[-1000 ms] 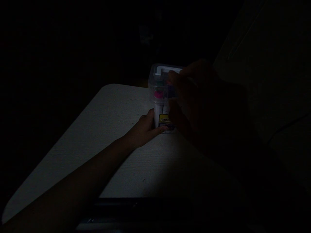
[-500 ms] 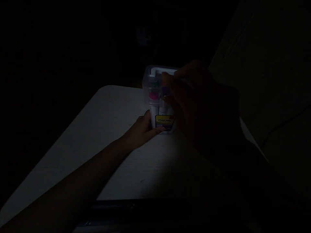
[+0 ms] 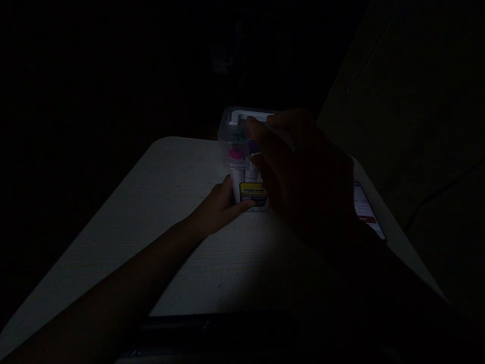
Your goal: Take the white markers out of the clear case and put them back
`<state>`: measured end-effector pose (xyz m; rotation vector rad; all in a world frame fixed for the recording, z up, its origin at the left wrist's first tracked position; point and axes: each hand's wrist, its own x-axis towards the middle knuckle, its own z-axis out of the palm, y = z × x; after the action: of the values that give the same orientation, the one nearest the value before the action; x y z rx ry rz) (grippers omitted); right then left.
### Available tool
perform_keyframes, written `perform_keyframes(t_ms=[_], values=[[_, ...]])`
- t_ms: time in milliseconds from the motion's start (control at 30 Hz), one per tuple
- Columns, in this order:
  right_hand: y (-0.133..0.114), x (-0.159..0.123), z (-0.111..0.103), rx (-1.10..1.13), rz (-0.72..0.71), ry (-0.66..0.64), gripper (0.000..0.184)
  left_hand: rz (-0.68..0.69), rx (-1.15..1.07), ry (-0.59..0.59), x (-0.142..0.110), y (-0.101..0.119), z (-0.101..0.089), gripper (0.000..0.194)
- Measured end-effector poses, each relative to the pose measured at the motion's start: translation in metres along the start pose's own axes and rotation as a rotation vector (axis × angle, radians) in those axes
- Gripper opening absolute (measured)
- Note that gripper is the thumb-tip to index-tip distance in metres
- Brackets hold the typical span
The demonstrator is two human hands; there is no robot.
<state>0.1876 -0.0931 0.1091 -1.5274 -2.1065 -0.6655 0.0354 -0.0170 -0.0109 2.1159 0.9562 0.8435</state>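
Note:
A clear plastic marker box (image 3: 237, 177) stands upright near the far edge of the table, with a yellow and dark label on its front. Pink, green and purple marker ends show through its clear lid (image 3: 226, 134), which has a white handle (image 3: 252, 115) on top. Low on the box's left side, my left hand (image 3: 220, 207) wraps round it, thumb across the label. My right hand (image 3: 291, 162), mostly in deep shadow, has bent fingers on the lid's top and front edge. It hides the box's right side.
The room is very dark. Beyond my right hand lies a phone (image 3: 366, 210) with its screen lit, near the right edge of the white table (image 3: 151, 202). A dark long object (image 3: 220, 328) lies along the near edge. A thin cable (image 3: 435, 194) runs at right.
My right hand has shifted slightly left and down on the lid, and the phone behind it has come into view. My left hand keeps its hold on the box.

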Motion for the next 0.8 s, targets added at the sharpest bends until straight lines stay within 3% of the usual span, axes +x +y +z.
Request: perform_keyframes(t_ms=[100,633,800], values=[[0.002,-0.002,0.004,0.032,-0.009,0.004,0.040,-0.021,0.000,-0.002,0.000,0.004,-0.001,0.053],[0.017,-0.020,0.053,0.213,-0.144,0.338,0.042,-0.006,-0.026,-0.030,-0.001,-0.001,0.000,0.052],[0.035,-0.035,0.085,0.368,-0.098,0.300,0.067,-0.005,-0.037,-0.017,-0.001,-0.001,0.000,0.056]])
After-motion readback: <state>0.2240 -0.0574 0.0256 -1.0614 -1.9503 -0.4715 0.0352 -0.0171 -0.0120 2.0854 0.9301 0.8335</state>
